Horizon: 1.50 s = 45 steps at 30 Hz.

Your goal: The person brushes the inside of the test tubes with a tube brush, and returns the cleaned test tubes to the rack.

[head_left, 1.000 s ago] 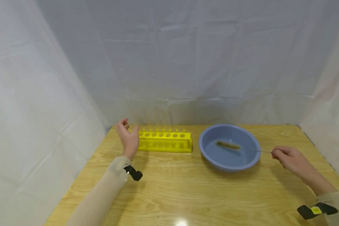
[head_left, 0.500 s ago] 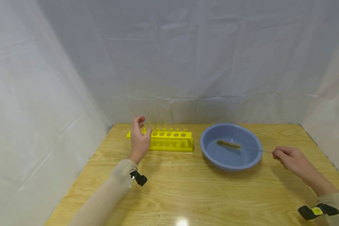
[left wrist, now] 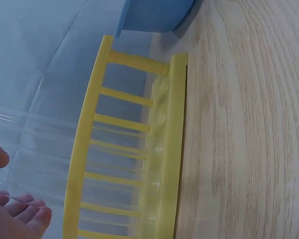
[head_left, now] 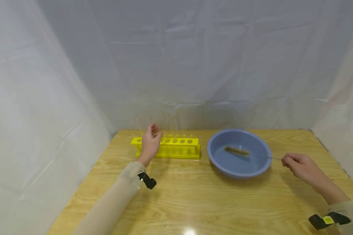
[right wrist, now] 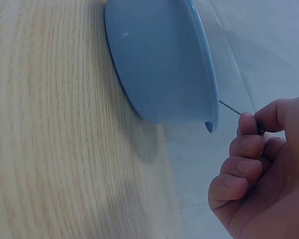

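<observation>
Clear slender tubes (left wrist: 45,124) are standing upright in the yellow plastic rack (head_left: 176,151), toward the far-left corner of the tabletop (head_left: 200,192); the nearer left hand (head_left: 150,143) is reaching alongside, fingers parted (contact is unclear), while the right hand (head_left: 304,167) is pinching a wire-handled bristle brush (head_left: 236,151).

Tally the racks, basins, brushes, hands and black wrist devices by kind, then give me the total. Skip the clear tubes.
Yellow rack: 1
Blue basin: 1
Brush: 1
Hands: 2 (left hand, right hand)
Black wrist devices: 2 (left-wrist device, right-wrist device)
Total: 7
</observation>
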Each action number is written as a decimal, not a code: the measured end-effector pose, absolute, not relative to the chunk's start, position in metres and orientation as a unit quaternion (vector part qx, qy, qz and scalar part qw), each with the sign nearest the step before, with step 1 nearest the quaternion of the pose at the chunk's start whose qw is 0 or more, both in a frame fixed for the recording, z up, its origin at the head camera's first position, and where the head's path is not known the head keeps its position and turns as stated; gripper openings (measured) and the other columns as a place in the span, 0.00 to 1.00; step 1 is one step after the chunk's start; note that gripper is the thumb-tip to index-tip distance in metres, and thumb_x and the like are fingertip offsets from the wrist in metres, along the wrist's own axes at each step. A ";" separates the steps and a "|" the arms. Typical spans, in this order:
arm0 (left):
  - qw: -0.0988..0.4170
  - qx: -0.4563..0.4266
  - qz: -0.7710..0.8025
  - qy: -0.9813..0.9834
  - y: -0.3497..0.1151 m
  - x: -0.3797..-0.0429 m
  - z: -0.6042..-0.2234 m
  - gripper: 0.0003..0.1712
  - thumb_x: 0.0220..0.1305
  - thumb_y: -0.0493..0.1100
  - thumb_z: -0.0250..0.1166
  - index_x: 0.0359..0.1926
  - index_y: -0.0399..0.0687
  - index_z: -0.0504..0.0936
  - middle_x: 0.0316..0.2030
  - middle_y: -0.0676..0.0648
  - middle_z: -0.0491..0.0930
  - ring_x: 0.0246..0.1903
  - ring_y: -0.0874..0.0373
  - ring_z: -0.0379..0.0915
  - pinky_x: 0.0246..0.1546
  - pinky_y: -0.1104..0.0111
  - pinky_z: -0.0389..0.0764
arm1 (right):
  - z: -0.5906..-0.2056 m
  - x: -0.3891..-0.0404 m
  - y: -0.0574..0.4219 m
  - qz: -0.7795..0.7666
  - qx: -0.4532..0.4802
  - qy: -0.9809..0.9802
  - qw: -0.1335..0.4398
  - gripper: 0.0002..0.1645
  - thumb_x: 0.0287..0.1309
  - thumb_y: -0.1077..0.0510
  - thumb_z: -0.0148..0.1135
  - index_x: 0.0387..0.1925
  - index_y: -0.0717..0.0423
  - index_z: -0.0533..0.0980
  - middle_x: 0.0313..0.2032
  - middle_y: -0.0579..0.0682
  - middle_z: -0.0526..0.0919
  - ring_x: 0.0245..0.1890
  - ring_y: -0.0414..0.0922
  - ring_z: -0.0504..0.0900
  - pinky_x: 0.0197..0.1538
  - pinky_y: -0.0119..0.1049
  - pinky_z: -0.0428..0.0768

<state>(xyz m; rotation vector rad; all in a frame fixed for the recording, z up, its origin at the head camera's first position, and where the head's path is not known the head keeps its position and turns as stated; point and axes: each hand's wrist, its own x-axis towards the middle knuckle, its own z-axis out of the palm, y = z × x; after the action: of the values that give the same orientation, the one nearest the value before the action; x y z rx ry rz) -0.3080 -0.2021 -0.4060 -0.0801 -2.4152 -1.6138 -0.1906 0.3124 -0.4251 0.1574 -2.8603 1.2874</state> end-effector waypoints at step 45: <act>0.281 -0.082 -0.582 -0.759 -0.191 -0.294 -0.361 0.19 0.80 0.45 0.49 0.60 0.36 0.70 0.45 0.36 0.76 0.43 0.51 0.73 0.53 0.47 0.74 | -0.426 -0.192 0.308 0.419 0.045 -0.907 -0.007 0.26 0.79 0.46 0.43 0.38 0.64 0.75 0.22 0.47 0.68 0.19 0.41 0.67 0.24 0.36 0.69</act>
<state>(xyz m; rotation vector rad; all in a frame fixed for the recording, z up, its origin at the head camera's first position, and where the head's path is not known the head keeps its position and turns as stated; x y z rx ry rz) -0.2936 -0.1907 -0.3606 -0.2200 -2.0347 -1.5586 -0.1918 0.3083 -0.4261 0.1430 -2.8611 1.3221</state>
